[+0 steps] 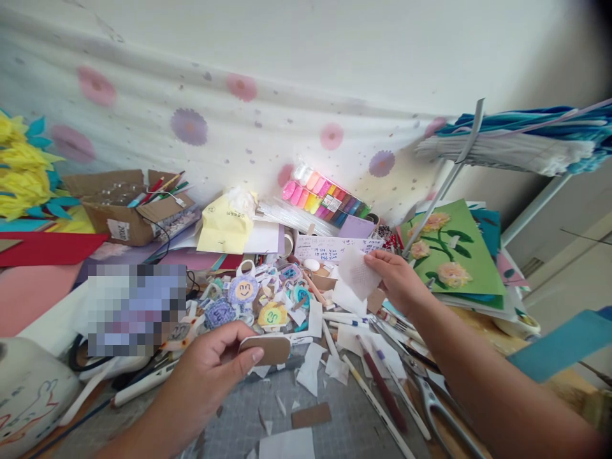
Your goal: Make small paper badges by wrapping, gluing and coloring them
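Pinched between the thumb and fingers of my left hand (222, 357) is a small rounded piece of brown cardboard (270, 351) with a white edge, held above the grey cutting mat (234, 414). My right hand (394, 274) is closed on a thin white piece of paper (357, 273), gripped at its right edge over the heap of craft bits. Behind my left hand lie small round paper faces, one purple (244, 290) and one yellow (272, 314). Below the held cardboard, a brown cardboard strip (310, 415) and paper scraps (312, 370) rest on the mat.
Scissors (442, 408), a dark red pen-like tool (382, 386) and several pens lie at the right. A cardboard box (117, 210) with pencils stands at the back left. Coloured clay packs (325, 194) lean at the back. Green flower artwork (454, 255) is at the right.
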Motion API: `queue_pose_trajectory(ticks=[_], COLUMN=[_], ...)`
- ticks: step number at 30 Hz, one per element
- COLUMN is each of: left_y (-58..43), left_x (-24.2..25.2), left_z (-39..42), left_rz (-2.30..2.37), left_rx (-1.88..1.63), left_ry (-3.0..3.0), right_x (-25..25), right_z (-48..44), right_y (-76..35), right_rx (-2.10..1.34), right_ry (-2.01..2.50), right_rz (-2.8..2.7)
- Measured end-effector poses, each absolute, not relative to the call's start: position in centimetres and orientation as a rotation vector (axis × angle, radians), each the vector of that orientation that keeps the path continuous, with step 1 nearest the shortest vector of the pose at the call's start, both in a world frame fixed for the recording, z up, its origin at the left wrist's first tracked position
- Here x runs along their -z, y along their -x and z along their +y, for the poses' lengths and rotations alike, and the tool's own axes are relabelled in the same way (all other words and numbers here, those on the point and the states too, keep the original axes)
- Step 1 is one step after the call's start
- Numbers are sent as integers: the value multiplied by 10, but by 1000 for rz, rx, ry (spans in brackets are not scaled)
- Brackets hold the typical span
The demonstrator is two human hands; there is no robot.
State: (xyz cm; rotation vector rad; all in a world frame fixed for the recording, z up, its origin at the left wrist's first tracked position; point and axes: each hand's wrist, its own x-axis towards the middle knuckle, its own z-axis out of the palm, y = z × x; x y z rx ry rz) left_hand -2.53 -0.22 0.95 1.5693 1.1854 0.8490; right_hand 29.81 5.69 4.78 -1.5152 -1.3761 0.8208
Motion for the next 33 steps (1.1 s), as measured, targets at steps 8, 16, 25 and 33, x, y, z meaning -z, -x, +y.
queue_pose_trajectory(ticks=[8,16,25,33], left_y=[22,17,13,12], left_x=[-19,-24,-12,-8], left_z=[-14,-27,-16,-18], left_rz=[866,548,623,826], left_rx=[-971,-825,-996,-987], left_ry=[-1177,-805,-766,-972], right_x=[-52,-16,1,16], right_z=[-24,-51,-47,-32], right_y=[-212,-169,-167,-163], right_rx=[-1103,375,-179,-1329], right_ry=[1243,1157,972,894], right_rz=[-1343,-1883,-1759,-942])
